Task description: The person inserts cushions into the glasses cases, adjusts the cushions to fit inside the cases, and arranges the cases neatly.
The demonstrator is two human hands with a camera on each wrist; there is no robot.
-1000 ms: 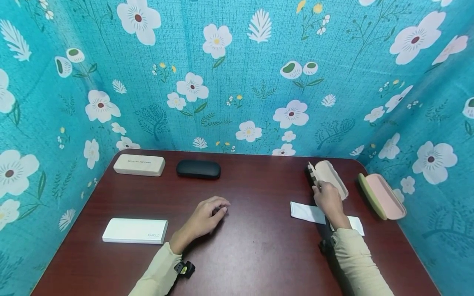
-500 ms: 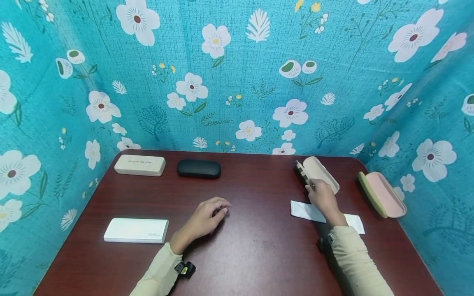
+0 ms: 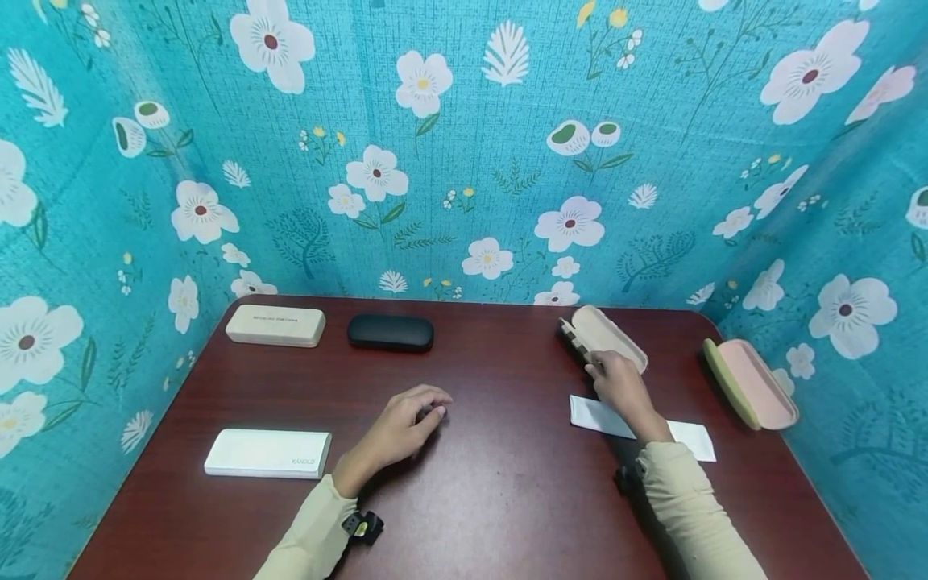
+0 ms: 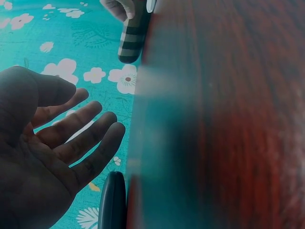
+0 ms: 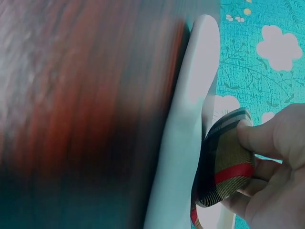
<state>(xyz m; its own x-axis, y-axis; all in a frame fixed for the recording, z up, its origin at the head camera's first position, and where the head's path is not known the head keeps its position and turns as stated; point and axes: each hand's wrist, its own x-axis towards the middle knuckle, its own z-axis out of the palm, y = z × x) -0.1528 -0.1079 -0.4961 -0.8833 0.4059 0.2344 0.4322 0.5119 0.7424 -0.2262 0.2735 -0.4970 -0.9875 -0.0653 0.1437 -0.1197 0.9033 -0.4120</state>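
Note:
My right hand (image 3: 618, 383) grips the near left edge of an open plaid glasses case (image 3: 606, 337) with a cream lining. In the right wrist view the thumb and fingers pinch its plaid shell (image 5: 231, 164), banded in black, tan and red. The case's striped end (image 4: 131, 45) appears at the top of the left wrist view. A white cloth (image 3: 692, 441) lies under the right wrist, partly covered by it. My left hand (image 3: 400, 427) rests on the table, fingers loosely bent, holding nothing; its fingers (image 4: 93, 157) are spread in the left wrist view.
A cream case (image 3: 275, 325) and a black glasses case (image 3: 390, 333) lie along the back left of the dark red table (image 3: 493, 499). A white case (image 3: 268, 453) lies left of the left hand. An open yellow-green case with pink lining (image 3: 757, 383) stands at the right edge.
My right hand has moved to the left, and the open plaid glasses case has shifted left with it, away from the pink-lined case. The left hand has stayed in place.

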